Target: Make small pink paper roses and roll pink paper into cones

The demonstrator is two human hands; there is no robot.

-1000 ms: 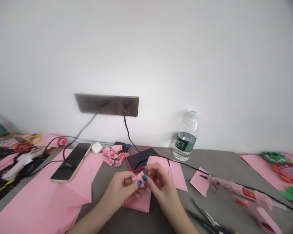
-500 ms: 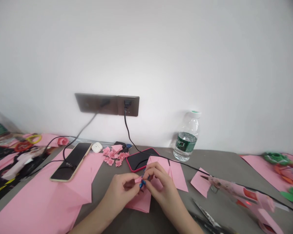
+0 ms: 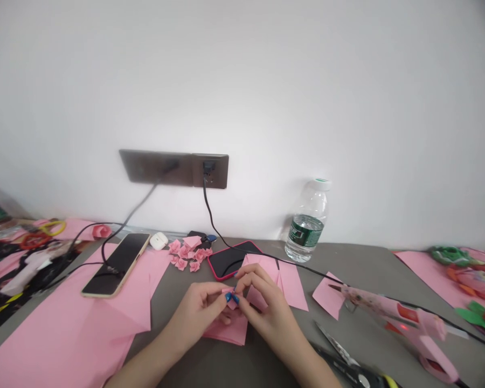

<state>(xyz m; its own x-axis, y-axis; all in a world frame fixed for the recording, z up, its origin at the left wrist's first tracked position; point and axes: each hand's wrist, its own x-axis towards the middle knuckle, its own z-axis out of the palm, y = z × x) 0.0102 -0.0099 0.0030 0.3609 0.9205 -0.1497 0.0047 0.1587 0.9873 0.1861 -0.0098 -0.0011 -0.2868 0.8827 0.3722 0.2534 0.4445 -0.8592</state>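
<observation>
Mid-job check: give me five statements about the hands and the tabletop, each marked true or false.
1. The left hand and right hand both pinch one small pink paper piece. True.
2. The bottle stands uncapped. False: the bottle has its white cap on.
3. The glue gun lies to the right of the right hand. True.
4. The right hand holds the scissors. False: the scissors lie on the table.
5. The black cable runs from the wall socket. True.

"What holds that dark brown, glossy rectangular socket panel [image 3: 182, 171]?"
"A smooth, plain white wall [image 3: 307, 97], brightest just above the panel."
"And below it?"
"A flat, matte grey tabletop [image 3: 359, 260], its far edge near the wall."
</observation>
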